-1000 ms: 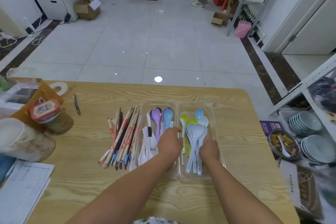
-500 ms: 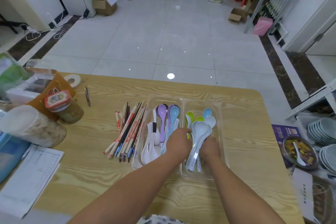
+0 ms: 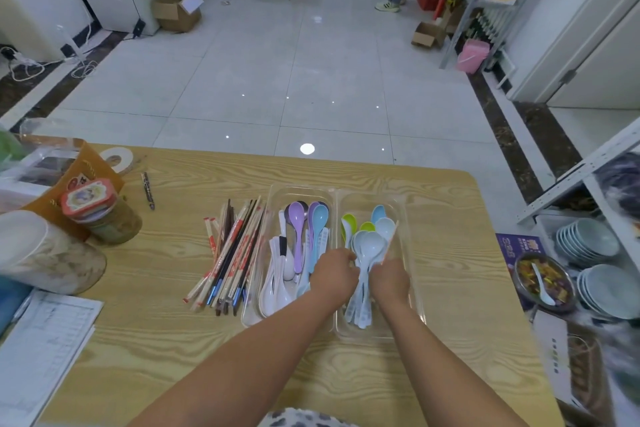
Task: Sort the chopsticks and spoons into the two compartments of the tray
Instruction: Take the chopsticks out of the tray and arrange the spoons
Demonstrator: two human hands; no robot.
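Both hands are working in the right compartment (image 3: 398, 324) of the clear tray (image 3: 415, 291). The left hand (image 3: 334, 276) and the right hand (image 3: 389, 279) meet at the six o'clock end of a bundle of pale spoons (image 3: 372, 246). Their fingers curl round the handles from either side, so the bundle is pinched between them. The fingertips themselves are hidden under the knuckles. The step in hand looks like gathering spoons into one lot, and the sort seems barely begun: spoons lie in both halves and no chopstick is in the tray.

The left compartment (image 3: 254, 314) holds purple spoons (image 3: 297, 218), a blue spoon (image 3: 320, 220) and white spoons (image 3: 275, 288), with the coloured bowls toward twelve o'clock. The right one holds the pale bundle, with green spoons (image 3: 348, 222) behind it at eleven o'clock and another light blue one at twelve. The chopsticks (image 3: 235, 253), some in paper sleeves, lie in a loose heap on the tabletop (image 3: 450, 218). They are at nine o'clock of the tray, just beside its wall.

The next move probably calls for a firm hold on the smooth handles so none slides out, and for getting all the spoons into one half. That would free the other half for the chopsticks, which would likely need squaring up to fit lengthwise.
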